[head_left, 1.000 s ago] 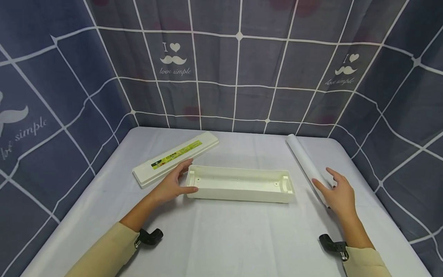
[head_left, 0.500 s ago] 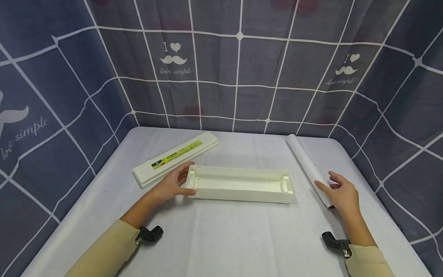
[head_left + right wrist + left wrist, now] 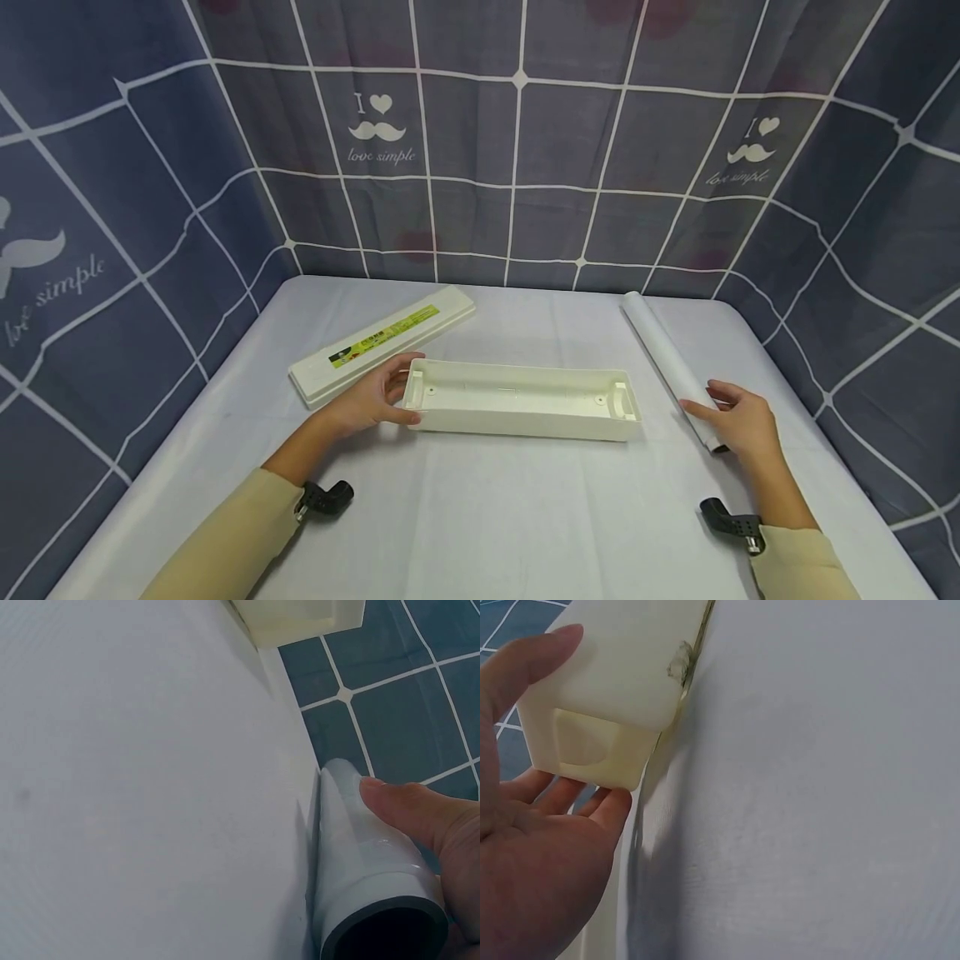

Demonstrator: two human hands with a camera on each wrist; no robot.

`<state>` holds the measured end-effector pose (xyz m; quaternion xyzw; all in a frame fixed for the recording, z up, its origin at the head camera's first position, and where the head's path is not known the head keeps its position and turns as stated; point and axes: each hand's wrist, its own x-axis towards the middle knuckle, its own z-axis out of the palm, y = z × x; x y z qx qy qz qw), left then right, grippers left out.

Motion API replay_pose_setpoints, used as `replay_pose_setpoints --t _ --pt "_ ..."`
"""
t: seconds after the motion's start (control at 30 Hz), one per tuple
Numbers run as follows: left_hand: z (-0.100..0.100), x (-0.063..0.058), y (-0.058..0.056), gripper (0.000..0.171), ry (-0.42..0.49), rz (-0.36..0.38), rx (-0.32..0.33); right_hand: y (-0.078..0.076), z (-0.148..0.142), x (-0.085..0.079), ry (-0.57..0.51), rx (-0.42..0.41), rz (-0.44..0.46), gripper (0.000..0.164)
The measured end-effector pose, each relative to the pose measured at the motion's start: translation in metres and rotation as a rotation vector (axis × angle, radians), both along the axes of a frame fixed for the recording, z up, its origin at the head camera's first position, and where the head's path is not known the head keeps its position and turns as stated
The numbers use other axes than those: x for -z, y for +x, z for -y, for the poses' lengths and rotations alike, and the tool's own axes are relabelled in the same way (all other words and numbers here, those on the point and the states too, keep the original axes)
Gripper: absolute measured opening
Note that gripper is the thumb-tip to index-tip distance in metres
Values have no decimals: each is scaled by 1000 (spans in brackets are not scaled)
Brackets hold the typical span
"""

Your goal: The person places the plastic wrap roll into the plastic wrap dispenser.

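A long cream plastic box [image 3: 525, 423], its top uncovered, sits in the middle of the table. My left hand [image 3: 363, 404] grips the box's left end, thumb on the front wall and fingers on the far side, as the left wrist view also shows. To the right lies a white roll of cling film [image 3: 663, 350] with a hollow dark core, slanting away from me. My right hand [image 3: 750, 423] holds its near end; the thumb [image 3: 409, 806] presses on the roll's side, and the other fingers are mostly hidden behind it.
A long cream lid [image 3: 450, 304] with a green-yellow label [image 3: 382, 336] lies at an angle behind the left hand. White cloth covers the table [image 3: 510, 517]. Dark checked curtains [image 3: 465, 208] enclose the back and sides.
My right hand has settled onto the near end of the roll, its fingers drawing in around it. My left hand has closed a little more on the box's end.
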<state>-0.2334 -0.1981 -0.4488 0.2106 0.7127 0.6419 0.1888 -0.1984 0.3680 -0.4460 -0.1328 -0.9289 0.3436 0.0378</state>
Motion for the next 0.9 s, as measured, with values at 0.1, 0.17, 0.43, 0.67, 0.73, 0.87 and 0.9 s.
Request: replay_pose_setpoints --t 0.1,0.17,0.43,0.67,0.73,0.87,0.9 --pt "0 -1 0 107 -6 4 5 -1 -1 0 -4 -11 11 91" --pt "0 -1 0 107 -12 7 7 -1 -1 -1 -12 -14 21 92" --pt "1 -3 -1 104 -24 2 24 -4 -3 1 -15 -6 42 91" --pt "-1 -4 0 101 -29 -13 35 -6 -3 1 10 -23 29 90" --pt "-3 -5 0 100 -34 -13 36 -6 -3 0 10 -18 28 90" --pt "-4 -6 1 100 -42 -11 35 -7 -3 -1 13 -3 35 87" --pt "-4 -6 1 100 -43 -13 33 -8 -2 -1 16 -1 36 86"
